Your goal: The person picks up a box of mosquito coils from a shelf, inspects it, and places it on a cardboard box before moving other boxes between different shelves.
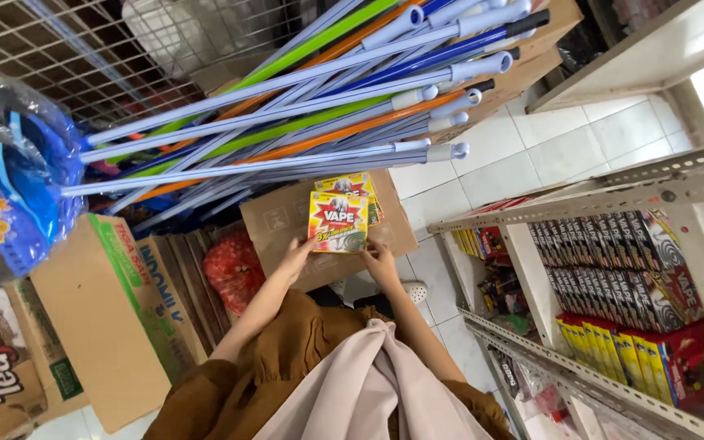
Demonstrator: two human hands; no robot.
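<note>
A small stack of flat yellow-and-red boxes sits on top of a brown cardboard carton on the floor. My left hand grips the stack's lower left corner. My right hand holds its lower right corner. A second yellow box of the same kind shows just behind the front one. My brown sleeves and a pale cloth hang below the hands.
A bundle of long mop or broom handles in blue, green and orange leans over the carton. Cardboard cartons and a red net bag stand at left. A metal shelf with rows of similar boxes stands at right, on a white tiled floor.
</note>
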